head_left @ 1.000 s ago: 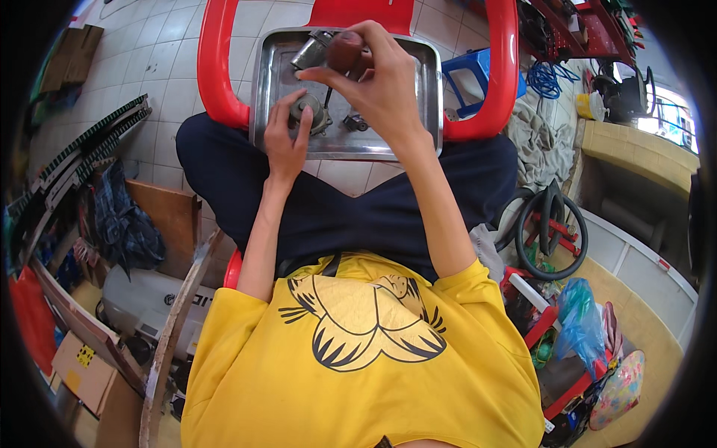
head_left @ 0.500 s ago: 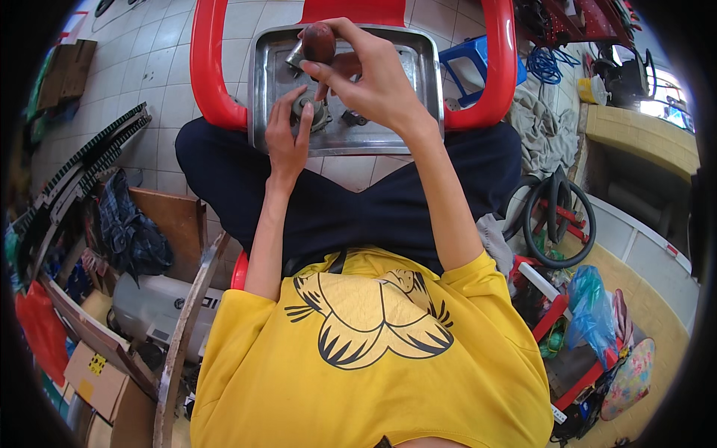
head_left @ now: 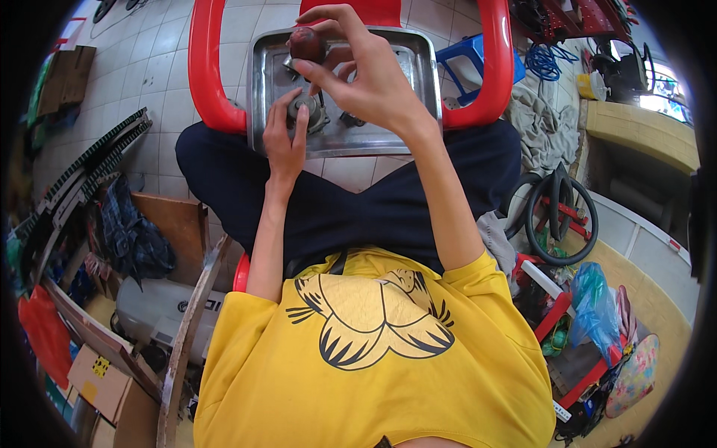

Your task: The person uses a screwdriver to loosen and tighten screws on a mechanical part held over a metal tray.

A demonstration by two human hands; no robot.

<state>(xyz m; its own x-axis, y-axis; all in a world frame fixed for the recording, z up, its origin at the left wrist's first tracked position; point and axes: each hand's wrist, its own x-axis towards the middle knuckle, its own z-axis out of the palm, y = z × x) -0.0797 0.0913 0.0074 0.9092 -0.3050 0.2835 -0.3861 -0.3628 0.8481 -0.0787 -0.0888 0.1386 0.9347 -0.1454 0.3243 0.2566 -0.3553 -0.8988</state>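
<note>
A metal tray [head_left: 343,147] lies in front of me, above my knees. In it, my left hand [head_left: 282,138] has its thumb and fingers closed around the sides of a round grey metal part [head_left: 316,116]. Above that part, my right hand [head_left: 377,82] holds a tool with a dark red, bulb-shaped handle [head_left: 308,46], which looks like a screwdriver seen from its end. Its shaft is mostly hidden by my fingers. A small dark metal piece [head_left: 351,119] rests in the tray right of the round part. Another shiny metal piece [head_left: 288,64] shows partly behind the handle.
Red chair arms [head_left: 493,67] flank the tray. A blue plastic stool [head_left: 467,63] and a grey cloth [head_left: 541,134] are to the right, with black tyres [head_left: 564,257] below. On the left stand a wooden board [head_left: 173,231], a grey cylindrical tank [head_left: 153,313] and cardboard boxes [head_left: 97,381].
My right hand and the red-handled tool have shifted slightly left, and the handle has tilted a little. My left hand stays at the round metal part.
</note>
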